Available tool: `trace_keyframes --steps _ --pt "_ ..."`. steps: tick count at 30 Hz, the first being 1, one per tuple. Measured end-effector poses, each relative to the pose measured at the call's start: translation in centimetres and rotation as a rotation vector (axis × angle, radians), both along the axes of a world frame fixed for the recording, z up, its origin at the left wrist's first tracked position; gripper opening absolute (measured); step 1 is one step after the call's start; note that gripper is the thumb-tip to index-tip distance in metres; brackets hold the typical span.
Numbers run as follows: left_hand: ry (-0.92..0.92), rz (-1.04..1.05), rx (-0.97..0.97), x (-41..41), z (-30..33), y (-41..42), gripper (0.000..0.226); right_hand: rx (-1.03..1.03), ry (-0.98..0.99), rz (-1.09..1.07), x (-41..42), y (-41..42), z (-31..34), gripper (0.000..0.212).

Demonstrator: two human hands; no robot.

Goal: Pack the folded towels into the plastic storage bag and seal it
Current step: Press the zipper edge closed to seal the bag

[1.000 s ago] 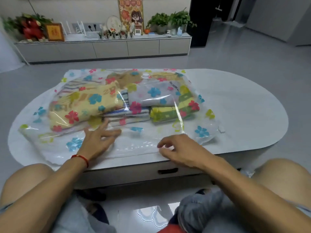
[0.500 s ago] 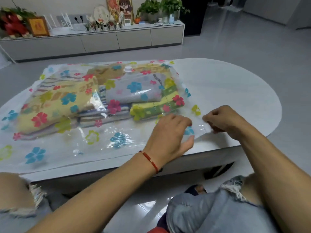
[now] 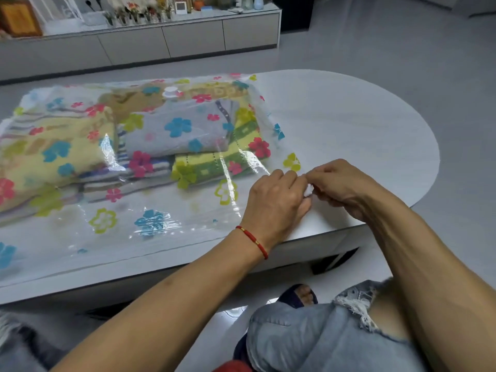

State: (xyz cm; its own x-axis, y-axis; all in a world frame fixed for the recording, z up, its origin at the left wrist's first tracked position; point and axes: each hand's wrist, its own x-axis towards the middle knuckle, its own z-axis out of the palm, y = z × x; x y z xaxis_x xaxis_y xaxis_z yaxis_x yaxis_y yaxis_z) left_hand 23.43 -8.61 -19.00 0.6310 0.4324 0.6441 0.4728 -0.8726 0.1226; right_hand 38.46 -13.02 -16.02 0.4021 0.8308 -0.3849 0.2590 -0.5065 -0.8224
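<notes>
A clear plastic storage bag printed with coloured flowers lies flat on the white table. Several folded towels sit inside it, among them grey, yellow, green and striped ones. A white round valve shows on the bag's top. Both hands meet at the bag's near right corner. My left hand, with a red bracelet at the wrist, presses on the corner. My right hand pinches a small white clip at the bag's edge, with the left fingers touching it too.
A long low grey cabinet with plants, frames and ornaments stands against the far wall. Grey floor surrounds the table. My knees in torn denim shorts sit below the table's near edge.
My left hand has swept from the bag's middle to its right corner. My right hand has closed in on the white clip there. The view has shifted right and closer.
</notes>
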Motion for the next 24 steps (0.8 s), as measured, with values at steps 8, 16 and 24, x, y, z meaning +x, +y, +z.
trace_keyframes --steps 8,16,24 --pt "0.065 -0.089 -0.087 -0.2 0.1 0.2 0.011 0.082 -0.291 -0.027 -1.2 -0.4 -1.5 0.028" --pt "0.209 -0.057 -0.094 -1.2 0.6 0.2 0.013 0.049 -0.412 -0.025 -1.2 -0.6 -0.9 0.043" --pt "0.107 -0.030 -0.124 -1.0 0.1 -0.9 0.008 -0.101 -0.044 0.151 -0.5 -1.2 0.3 0.043"
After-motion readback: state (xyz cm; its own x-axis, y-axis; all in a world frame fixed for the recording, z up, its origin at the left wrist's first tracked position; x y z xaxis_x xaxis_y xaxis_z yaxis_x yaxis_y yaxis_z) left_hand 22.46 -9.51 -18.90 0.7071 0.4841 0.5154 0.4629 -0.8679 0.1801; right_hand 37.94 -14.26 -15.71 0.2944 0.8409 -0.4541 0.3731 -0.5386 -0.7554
